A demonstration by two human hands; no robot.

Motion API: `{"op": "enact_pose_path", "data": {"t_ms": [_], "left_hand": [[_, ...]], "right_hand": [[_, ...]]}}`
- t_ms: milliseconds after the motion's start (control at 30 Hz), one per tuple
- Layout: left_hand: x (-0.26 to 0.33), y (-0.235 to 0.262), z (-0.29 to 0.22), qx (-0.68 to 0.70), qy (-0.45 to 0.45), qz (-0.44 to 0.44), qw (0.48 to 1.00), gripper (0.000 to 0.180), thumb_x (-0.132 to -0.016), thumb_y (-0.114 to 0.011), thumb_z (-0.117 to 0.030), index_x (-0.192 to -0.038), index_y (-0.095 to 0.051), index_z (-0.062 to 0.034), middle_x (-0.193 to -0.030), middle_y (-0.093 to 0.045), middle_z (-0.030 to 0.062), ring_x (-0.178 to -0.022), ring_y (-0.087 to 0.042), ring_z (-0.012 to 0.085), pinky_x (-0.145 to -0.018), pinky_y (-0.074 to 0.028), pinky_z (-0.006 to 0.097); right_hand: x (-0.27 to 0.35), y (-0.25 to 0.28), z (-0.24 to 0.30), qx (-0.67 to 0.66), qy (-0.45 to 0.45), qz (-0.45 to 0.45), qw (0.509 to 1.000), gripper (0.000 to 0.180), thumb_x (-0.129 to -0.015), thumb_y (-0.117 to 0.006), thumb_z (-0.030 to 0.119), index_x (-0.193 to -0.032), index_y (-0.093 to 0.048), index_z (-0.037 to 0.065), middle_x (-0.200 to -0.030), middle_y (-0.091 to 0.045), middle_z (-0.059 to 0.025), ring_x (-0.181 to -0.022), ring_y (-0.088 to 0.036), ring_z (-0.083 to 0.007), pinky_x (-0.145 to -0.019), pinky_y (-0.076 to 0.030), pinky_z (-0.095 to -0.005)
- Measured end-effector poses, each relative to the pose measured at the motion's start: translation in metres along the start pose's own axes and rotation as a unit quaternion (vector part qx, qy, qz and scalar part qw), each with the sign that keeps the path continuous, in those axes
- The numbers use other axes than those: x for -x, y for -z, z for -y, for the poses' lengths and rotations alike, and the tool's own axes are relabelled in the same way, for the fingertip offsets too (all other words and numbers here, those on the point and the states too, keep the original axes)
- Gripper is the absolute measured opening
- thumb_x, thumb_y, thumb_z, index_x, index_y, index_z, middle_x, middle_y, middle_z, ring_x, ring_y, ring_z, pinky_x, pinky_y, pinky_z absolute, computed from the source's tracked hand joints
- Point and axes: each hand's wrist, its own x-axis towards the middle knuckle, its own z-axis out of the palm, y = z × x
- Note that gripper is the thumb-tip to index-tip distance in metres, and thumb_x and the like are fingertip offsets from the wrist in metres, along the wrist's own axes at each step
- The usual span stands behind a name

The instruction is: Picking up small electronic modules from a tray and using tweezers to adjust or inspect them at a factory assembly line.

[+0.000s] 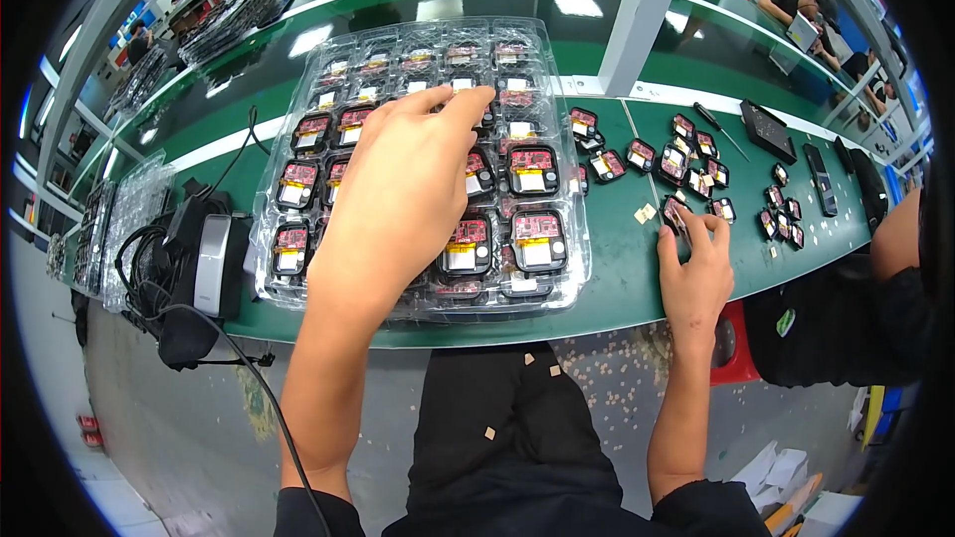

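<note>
My left hand (408, 179) reaches over a clear plastic tray (575, 278), its fingers bent down among the far pockets. What those fingertips grip is hidden behind the hand. Tray pockets hold several small black device housings (538, 239) with red circuit boards, yellow tape and silvery rectangular parts. To the right of the tray, my right hand (696, 273) pinches another black device housing (675, 213) between thumb and fingers, low over the green tabletop. Loose housings (673, 163) lie in a cluster just beyond that hand.
Small tan squares (645, 213) lie beside the right hand. A screwdriver (718, 127), a black tray (768, 131) and more housings (782, 214) sit farther right, near a neighbour's arm (897, 236). Cables and a grey-black box (212, 264) stand left. A metal post (642, 20) rises behind.
</note>
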Motion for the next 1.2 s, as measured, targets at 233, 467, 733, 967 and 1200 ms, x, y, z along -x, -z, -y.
{"op": "enact_pose_path", "data": {"t_ms": [233, 467, 733, 967, 1200], "left_hand": [[0.01, 0.005, -0.001, -0.081, -0.049, 0.057, 0.994, 0.036, -0.092, -0.059, 0.001, -0.128, -0.062, 0.0004, -0.12, -0.069, 0.0223, -0.121, -0.061, 0.0407, -0.109, -0.043, 0.049], [0.008, 0.007, -0.003, -0.008, 0.002, 0.054, 0.999, 0.034, -0.096, -0.058, -0.005, -0.129, -0.062, -0.0008, -0.123, -0.068, 0.021, -0.112, -0.062, 0.0427, -0.107, -0.045, 0.046], [0.003, 0.014, -0.001, -0.018, -0.031, 0.05, 0.998, 0.034, -0.095, -0.063, -0.011, -0.127, -0.062, -0.0001, -0.117, -0.069, 0.02, -0.109, -0.063, 0.04, -0.097, -0.048, 0.046], [0.002, 0.0, 0.0, -0.109, -0.102, 0.005, 0.989, 0.034, -0.088, -0.066, -0.005, -0.121, -0.064, -0.0013, -0.108, -0.066, 0.0134, -0.103, -0.061, 0.0338, -0.095, -0.048, 0.044], [0.001, 0.009, 0.006, -0.072, -0.087, 0.014, 0.993, 0.034, -0.092, -0.063, -0.006, -0.126, -0.062, 0.0006, -0.114, -0.069, 0.0172, -0.107, -0.063, 0.0359, -0.097, -0.048, 0.044]], "right_hand": [[0.0, 0.002, 0.003, -0.012, 0.002, -0.007, 1.0, 0.032, -0.09, -0.072, 0.03, -0.117, -0.072, 0.014, -0.119, -0.061, -0.0079, -0.084, -0.071, -0.0331, -0.071, -0.054, -0.0455], [0.001, 0.001, 0.002, -0.012, 0.001, -0.01, 1.0, 0.031, -0.088, -0.076, 0.032, -0.113, -0.072, 0.014, -0.116, -0.062, -0.0092, -0.084, -0.071, -0.0345, -0.072, -0.054, -0.0466], [0.002, 0.002, 0.001, -0.04, 0.004, -0.014, 0.999, 0.03, -0.087, -0.078, 0.032, -0.105, -0.069, 0.01, -0.109, -0.064, -0.008, -0.084, -0.07, -0.034, -0.072, -0.053, -0.0458], [0.0, 0.001, 0.003, -0.034, 0.001, -0.023, 0.999, 0.028, -0.088, -0.077, 0.029, -0.106, -0.068, 0.01, -0.107, -0.065, -0.0075, -0.085, -0.07, -0.0337, -0.072, -0.053, -0.0449], [0.002, 0.0, 0.003, -0.042, 0.01, -0.028, 0.999, 0.028, -0.087, -0.078, 0.028, -0.105, -0.068, 0.009, -0.106, -0.065, -0.0076, -0.087, -0.069, -0.0336, -0.074, -0.053, -0.0446]]}}
